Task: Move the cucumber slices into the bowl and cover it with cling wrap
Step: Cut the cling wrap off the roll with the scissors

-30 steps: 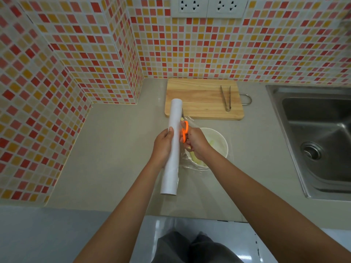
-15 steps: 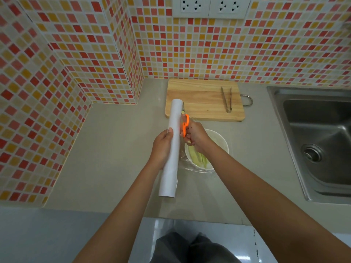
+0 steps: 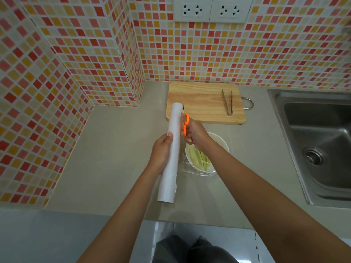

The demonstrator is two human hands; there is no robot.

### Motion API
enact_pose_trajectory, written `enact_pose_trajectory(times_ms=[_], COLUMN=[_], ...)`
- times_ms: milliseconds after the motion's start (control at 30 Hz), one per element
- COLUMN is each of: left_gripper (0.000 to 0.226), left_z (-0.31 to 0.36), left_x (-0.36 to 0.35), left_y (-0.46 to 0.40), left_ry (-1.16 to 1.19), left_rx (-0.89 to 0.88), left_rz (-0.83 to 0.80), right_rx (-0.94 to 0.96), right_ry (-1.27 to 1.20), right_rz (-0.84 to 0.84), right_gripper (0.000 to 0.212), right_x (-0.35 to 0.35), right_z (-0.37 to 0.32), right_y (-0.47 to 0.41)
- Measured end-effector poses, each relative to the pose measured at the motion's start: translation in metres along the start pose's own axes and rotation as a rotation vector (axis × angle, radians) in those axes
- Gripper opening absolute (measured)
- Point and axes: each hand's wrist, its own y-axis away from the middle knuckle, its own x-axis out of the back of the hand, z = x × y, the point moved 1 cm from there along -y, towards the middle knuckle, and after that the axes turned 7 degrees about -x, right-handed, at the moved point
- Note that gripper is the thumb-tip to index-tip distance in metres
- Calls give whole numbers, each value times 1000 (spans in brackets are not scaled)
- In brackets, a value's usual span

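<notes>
So the cucumber slices [image 3: 199, 158] are already sitting in the white bowl [image 3: 222, 143], long pale green strips lying along its near-left side, and the bowl itself is on the desk [image 3: 114, 149] just in front of the wooden cutting board [image 3: 205, 103]. There's a sheet of clear cling wrap [image 3: 197, 172] over the bowl, with crinkly film spilling past the bowl's near rim onto the desk. The left hand [image 3: 161, 152] has its fingers wrapped around the middle of the cling wrap roll [image 3: 171, 158], holding it up just left of the bowl, probably to keep the film taut so it cuts clean instead of bunching up. The right hand [image 3: 195, 132] is right above the bowl's far-left edge, fingers curled through the handles of orange scissors [image 3: 185, 124], with the blade tip poking out behind the top end of the roll, so I'd guess it's snipping the sheet free along the roll. Metal tongs [image 3: 227, 102] are parked on the right part of the cutting board, probably done with. A steel sink [image 3: 319, 141] is off to the right of the bowl, and tiled walls with sockets [image 3: 212, 9] behind the board.
</notes>
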Motion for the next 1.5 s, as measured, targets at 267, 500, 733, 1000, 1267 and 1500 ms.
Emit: enact_pose_trajectory(times_ms=[267, 500, 733, 1000, 1267, 1500], left_gripper=[33, 38, 26, 56, 58, 55], left_z=[4, 5, -5, -40, -50, -54], left_x=[-4, 8, 25, 16, 8, 4], left_y=[6, 10, 6, 20, 26, 29], left_ry=[20, -78, -479, -936, -1125, -1238], left_rx=[9, -37, -51, -20, -44, -30], left_rz=[-15, 76, 111, 32, 78, 119], right_rx=[40, 33, 126, 16, 2, -36], right_ry=[-31, -33, 90, 845, 1166, 1102], right_rz=[41, 69, 338, 801, 687, 722], right_gripper=[43, 50, 34, 49, 23, 30], right_x=[10, 28, 105, 161, 161, 160], right_z=[-6, -29, -15, 92, 124, 123], right_y=[-5, 12, 50, 69, 77, 74])
